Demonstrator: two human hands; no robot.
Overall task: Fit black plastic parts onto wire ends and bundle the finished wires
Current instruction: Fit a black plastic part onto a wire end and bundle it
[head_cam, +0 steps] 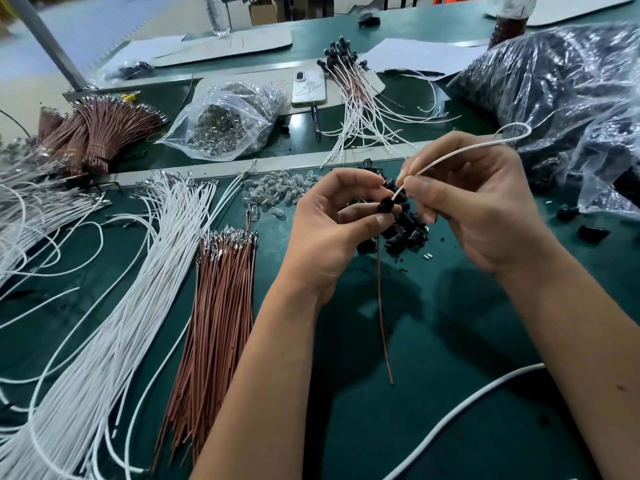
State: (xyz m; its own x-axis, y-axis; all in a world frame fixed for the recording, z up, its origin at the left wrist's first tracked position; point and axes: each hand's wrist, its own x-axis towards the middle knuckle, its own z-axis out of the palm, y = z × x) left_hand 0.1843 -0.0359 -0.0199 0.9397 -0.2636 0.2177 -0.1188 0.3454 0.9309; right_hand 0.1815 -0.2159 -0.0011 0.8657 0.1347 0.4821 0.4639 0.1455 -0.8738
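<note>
My left hand [325,230] pinches a small black plastic part [387,205] between thumb and fingers above the green mat. A thin brown wire [382,306] hangs down from that part toward me. My right hand [481,209] pinches a white wire [460,152], whose lower end touches the black part and whose far end loops up to the right. A heap of loose black parts [405,233] lies on the mat right under both hands. Finished wires with black parts [349,88] are fanned out at the back.
Loose white wires [138,271] and brown wires [218,306] lie on the left. Bundled brown wires [100,133] and a bag of small glass bulbs [225,123] sit behind them. A phone [309,88] lies at the back, and a large plastic bag of black parts [561,91] at the right.
</note>
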